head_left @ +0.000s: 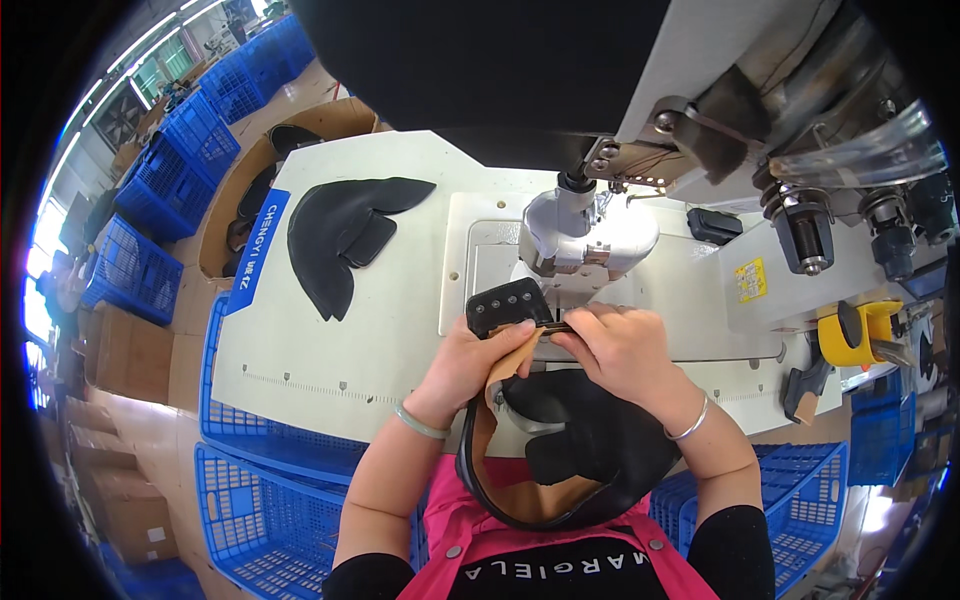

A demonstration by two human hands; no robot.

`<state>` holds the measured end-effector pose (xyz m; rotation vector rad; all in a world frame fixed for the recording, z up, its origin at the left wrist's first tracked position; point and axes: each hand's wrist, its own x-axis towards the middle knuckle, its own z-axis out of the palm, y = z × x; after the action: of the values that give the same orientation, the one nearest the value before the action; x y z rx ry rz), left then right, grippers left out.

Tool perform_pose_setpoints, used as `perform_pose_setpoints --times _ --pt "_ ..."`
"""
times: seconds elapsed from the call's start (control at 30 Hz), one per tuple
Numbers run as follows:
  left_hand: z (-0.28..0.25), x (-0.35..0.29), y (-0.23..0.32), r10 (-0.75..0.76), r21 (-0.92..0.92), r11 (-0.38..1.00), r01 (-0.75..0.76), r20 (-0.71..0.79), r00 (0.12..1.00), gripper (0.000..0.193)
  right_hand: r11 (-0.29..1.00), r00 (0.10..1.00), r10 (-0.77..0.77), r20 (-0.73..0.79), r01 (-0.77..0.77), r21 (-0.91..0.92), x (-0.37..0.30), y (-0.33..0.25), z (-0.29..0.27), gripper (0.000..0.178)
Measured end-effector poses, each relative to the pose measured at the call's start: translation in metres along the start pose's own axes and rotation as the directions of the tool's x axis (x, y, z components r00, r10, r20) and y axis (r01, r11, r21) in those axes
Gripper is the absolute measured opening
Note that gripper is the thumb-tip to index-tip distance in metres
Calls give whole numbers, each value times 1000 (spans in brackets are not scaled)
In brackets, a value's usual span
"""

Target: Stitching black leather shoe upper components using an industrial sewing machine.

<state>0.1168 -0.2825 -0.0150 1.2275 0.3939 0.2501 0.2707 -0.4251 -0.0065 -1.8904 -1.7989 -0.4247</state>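
Across the upper half of the view we see the sewing machine, its pale head reaching over the white work table, with the post and presser area just beyond our hands. Below the table edge, blue plastic crates sit at our left, and more blue crates are stacked further off beside a cardboard box of dark pieces.

On the table's left part lies a black shoe upper piece, flat and well apart from our hands.

Nearer to us, the shoe upper we are working on hangs from the table edge down toward our lap, black outside with tan lining showing along its curved rim. Its eyelet tab sticks up just in front of the machine's post.

Our forearms come up from the lower edge and meet at the middle, each wrist bearing a thin bangle. Our left hand is curled, thumb and fingers pinching the tan edge just under the eyelet tab. Our right hand is bent over from the right, its fingertips pressed together on the same black edge, touching the left hand's fingertips.
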Motion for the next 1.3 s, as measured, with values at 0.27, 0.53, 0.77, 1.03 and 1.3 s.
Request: perform_pose_setpoints --times 0.27,0.53,0.77,1.03,1.3 --pt "4 -2 -7 21 -102 994 -26 -52 998 21 989 996 -80 -44 74 -126 2 4 4 23" --pt "0 0 -10 -25 -44 999 25 -13 1000 28 992 996 -80 27 82 -97 -4 8 11 24" --pt "-7 -8 -18 -100 -294 949 117 74 992 40 984 988 141 56 -134 -117 -14 50 -23 18" --pt "11 -23 4 207 176 951 -255 251 946 62 449 802 11 597 -537 714 -5 -10 -8 28" --pt "6 -25 2 251 506 774 -380 305 919 60 -217 829 -88 553 -558 801 -20 -13 1 29"
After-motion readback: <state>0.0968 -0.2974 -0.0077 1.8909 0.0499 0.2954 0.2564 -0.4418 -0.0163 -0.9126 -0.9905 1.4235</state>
